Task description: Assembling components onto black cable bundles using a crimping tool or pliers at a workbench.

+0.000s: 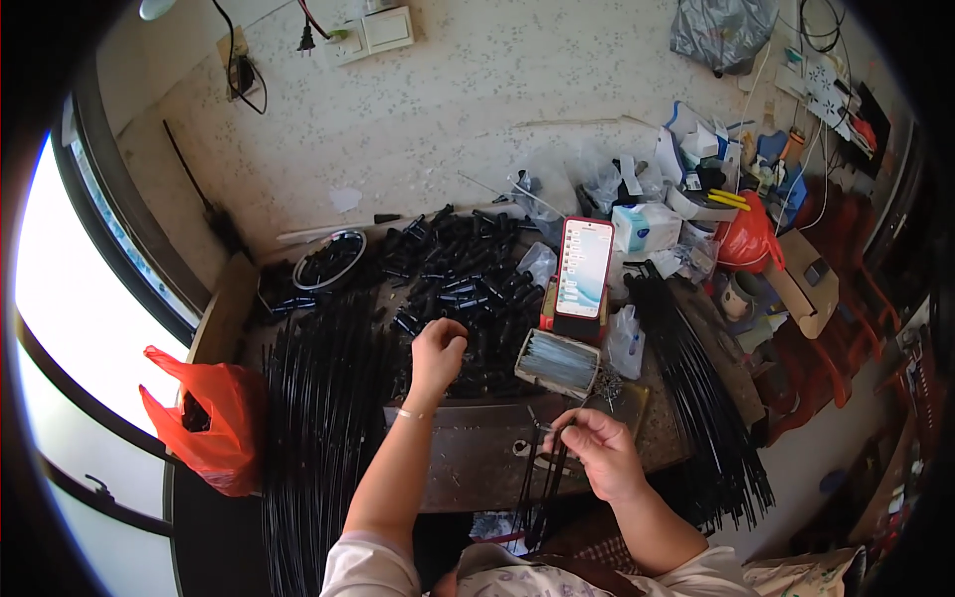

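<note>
My left hand [438, 350] reaches forward into a heap of short black cylindrical parts [463, 269] on the workbench, its fingers curled around one of them. My right hand [597, 448] sits nearer my body and pinches the top ends of a few thin black rods [542, 488] that hang down toward my lap. A small open box of thin metal pieces [559, 363] lies just beyond my right hand.
Long black rods lie in bundles at the left [318, 418] and right [696, 388]. A phone [584, 267] stands propped behind the box. An orange plastic bag [204, 418] hangs at the left. A tissue box [645, 227], a red bag [748, 239] and clutter fill the back right.
</note>
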